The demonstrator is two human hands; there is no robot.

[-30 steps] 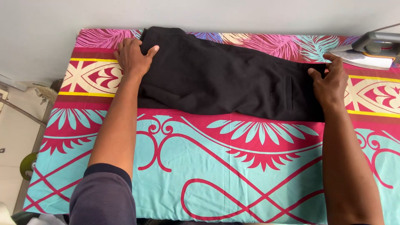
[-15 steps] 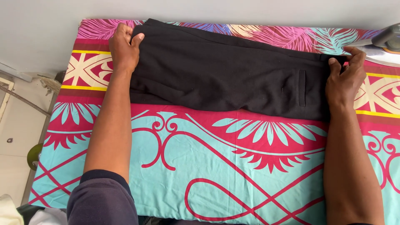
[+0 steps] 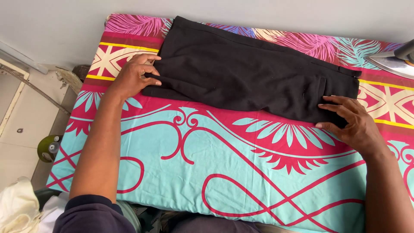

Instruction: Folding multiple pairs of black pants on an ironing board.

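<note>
A folded black garment [image 3: 250,71] lies flat across the far half of a table covered with a patterned pink and turquoise cloth [image 3: 241,172]. My left hand [image 3: 133,77] rests at the garment's left end, fingertips touching its edge. My right hand [image 3: 351,121] lies flat on the garment's near right corner, fingers spread. Neither hand grips anything.
A clothes iron [image 3: 394,60] sits at the table's far right edge. A grey wall runs behind the table. On the floor to the left stand a green bottle [image 3: 48,147] and a pale cloth heap [image 3: 17,207].
Both hands slid off the far ends of the garment toward me; the left now sits beside the left edge, the right on the near right corner. The view has shifted.
</note>
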